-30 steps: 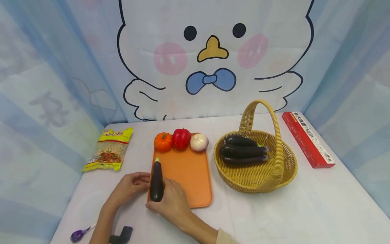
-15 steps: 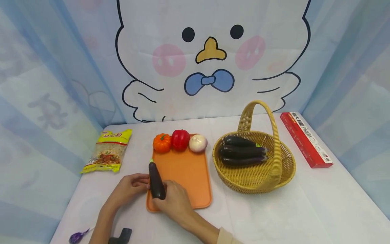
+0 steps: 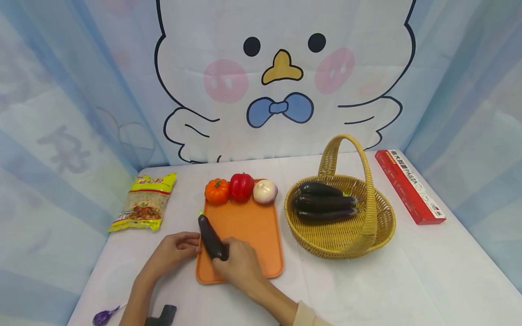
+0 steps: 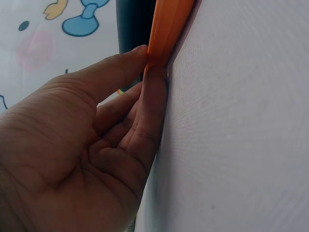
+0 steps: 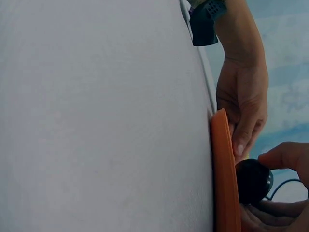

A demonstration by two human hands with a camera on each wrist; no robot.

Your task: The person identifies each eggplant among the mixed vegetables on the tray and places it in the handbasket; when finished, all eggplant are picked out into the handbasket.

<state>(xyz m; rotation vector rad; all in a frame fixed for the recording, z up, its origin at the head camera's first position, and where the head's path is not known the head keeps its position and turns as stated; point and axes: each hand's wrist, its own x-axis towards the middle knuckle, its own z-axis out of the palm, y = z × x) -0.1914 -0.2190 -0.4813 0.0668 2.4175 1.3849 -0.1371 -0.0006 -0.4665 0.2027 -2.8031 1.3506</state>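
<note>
My right hand (image 3: 241, 265) grips the thick end of a dark purple eggplant (image 3: 210, 236) over the left side of an orange tray (image 3: 257, 235). The eggplant slants, its green stem end pointing to the far left. In the right wrist view the eggplant's round end (image 5: 254, 181) sits close against the tray, between thumb and fingers. My left hand (image 3: 176, 250) pinches the tray's left edge; the left wrist view shows its thumb on the rim (image 4: 166, 36) and fingertips beneath. A small orange pumpkin (image 3: 217, 191), a red bell pepper (image 3: 241, 187) and a whitish onion (image 3: 265, 191) line the tray's far end.
Right of the tray stands a wicker basket (image 3: 326, 244) with a tall handle, holding several eggplants (image 3: 326, 202). A red pasta box (image 3: 409, 186) lies beyond it. At left are a yellow food packet (image 3: 144, 201) and, nearer, a small purple item (image 3: 105, 316).
My right hand has swung the eggplant's thick end to the right, so it now lies slanted instead of nearly straight. The left hand has stayed at the tray's edge.
</note>
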